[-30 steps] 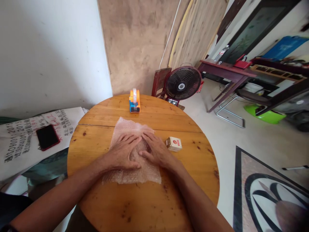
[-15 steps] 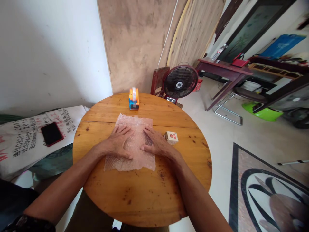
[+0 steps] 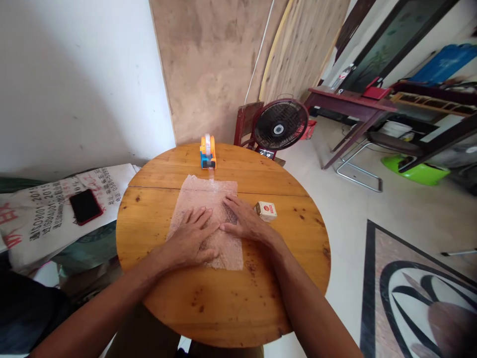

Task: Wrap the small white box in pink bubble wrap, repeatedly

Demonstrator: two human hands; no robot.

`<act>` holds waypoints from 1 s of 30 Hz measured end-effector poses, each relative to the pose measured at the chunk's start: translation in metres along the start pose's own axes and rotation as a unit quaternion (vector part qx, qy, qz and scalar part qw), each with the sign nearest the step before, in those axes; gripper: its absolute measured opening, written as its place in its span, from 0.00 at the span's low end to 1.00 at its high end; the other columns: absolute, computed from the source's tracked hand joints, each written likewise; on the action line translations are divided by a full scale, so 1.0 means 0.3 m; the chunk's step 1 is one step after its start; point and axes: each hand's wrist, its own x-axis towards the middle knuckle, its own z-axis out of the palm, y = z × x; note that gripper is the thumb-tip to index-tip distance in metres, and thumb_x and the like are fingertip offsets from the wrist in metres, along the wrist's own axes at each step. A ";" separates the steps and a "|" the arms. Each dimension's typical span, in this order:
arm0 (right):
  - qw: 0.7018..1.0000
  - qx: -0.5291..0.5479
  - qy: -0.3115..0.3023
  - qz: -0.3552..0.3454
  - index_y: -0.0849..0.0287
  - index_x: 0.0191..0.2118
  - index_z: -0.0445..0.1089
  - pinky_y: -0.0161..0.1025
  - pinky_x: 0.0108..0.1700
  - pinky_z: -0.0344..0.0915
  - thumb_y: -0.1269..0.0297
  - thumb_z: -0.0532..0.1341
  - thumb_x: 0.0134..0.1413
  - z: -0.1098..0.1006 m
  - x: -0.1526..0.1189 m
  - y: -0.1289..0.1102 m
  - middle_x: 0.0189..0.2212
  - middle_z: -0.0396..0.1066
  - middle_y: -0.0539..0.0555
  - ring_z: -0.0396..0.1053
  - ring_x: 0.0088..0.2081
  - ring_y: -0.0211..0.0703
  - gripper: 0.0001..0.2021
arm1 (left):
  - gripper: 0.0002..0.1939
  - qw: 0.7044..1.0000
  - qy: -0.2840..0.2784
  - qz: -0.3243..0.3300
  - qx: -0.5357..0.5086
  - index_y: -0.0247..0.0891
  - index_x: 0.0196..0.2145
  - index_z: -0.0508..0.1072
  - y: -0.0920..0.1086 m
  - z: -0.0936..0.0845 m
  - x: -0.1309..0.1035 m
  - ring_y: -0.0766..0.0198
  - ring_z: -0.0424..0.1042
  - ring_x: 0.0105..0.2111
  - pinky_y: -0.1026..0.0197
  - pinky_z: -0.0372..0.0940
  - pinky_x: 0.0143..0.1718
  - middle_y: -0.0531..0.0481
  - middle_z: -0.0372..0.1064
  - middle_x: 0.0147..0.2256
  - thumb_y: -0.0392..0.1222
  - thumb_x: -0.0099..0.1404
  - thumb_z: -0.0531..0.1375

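A sheet of bubble wrap (image 3: 206,194) lies spread on the round wooden table (image 3: 223,318). My left hand (image 3: 194,233) rests flat on its lower left part, fingers spread. On its right side lies my right hand (image 3: 248,219), fingers stretched out and thumb apart, the thumb close to the left fingers. A small printed box (image 3: 266,211) sits just right of my right hand. Beyond the sheet stands an orange and blue tape dispenser (image 3: 207,151) with a roll of clear tape; a strip seems to run from it toward the sheet's far edge.
A phone (image 3: 85,206) lies on a white printed sack (image 3: 108,184) left of the table. Behind the table are a chair and a fan (image 3: 279,127). Farther right stand a dark red desk (image 3: 350,104) and a stool (image 3: 391,144).
My left hand has slid right and toward me over the bubble wrap, closer to my right hand. The right hand stays nearly in place. The view has shifted slightly.
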 end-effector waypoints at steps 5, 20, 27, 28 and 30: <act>0.999 0.009 0.035 -0.001 0.56 0.64 0.60 0.59 0.66 0.55 0.62 0.61 0.58 -0.052 -0.020 -0.023 0.66 0.57 0.64 0.56 0.67 0.55 0.28 | 0.38 1.000 0.014 0.008 -0.005 0.42 0.65 0.61 -0.008 0.001 -0.004 0.38 0.40 0.70 0.33 0.35 0.67 0.35 0.42 0.70 0.56 0.61 0.62; 0.973 -0.057 0.083 0.206 0.58 0.52 0.70 0.57 0.48 0.70 0.61 0.64 0.49 -0.232 -0.172 0.052 0.46 0.76 0.62 0.74 0.47 0.62 0.22 | 0.36 1.000 0.016 0.004 -0.022 0.38 0.63 0.64 0.001 -0.006 0.000 0.36 0.40 0.70 0.31 0.35 0.66 0.32 0.46 0.69 0.56 0.61 0.62; 0.948 0.317 -0.033 0.017 0.48 0.49 0.71 0.39 0.40 0.69 0.60 0.70 0.47 -0.238 -0.182 -0.276 0.38 0.75 0.48 0.72 0.37 0.44 0.21 | 0.37 1.000 0.014 0.011 -0.010 0.41 0.64 0.62 -0.017 0.012 0.008 0.36 0.40 0.70 0.31 0.36 0.66 0.34 0.46 0.69 0.56 0.61 0.62; 0.937 0.339 -0.084 -0.025 0.50 0.49 0.71 0.39 0.40 0.69 0.61 0.70 0.47 -0.216 -0.159 -0.324 0.37 0.74 0.48 0.72 0.37 0.43 0.21 | 0.36 1.000 0.009 0.012 -0.011 0.42 0.64 0.63 -0.022 0.018 0.011 0.36 0.41 0.70 0.31 0.35 0.67 0.35 0.46 0.69 0.55 0.61 0.63; 0.925 0.337 -0.148 -0.098 0.52 0.47 0.70 0.37 0.40 0.67 0.61 0.70 0.48 -0.168 -0.097 -0.382 0.36 0.72 0.47 0.70 0.36 0.40 0.19 | 0.31 1.000 0.005 0.011 -0.027 0.41 0.62 0.66 -0.027 0.027 0.014 0.37 0.41 0.69 0.34 0.33 0.68 0.40 0.48 0.69 0.52 0.63 0.61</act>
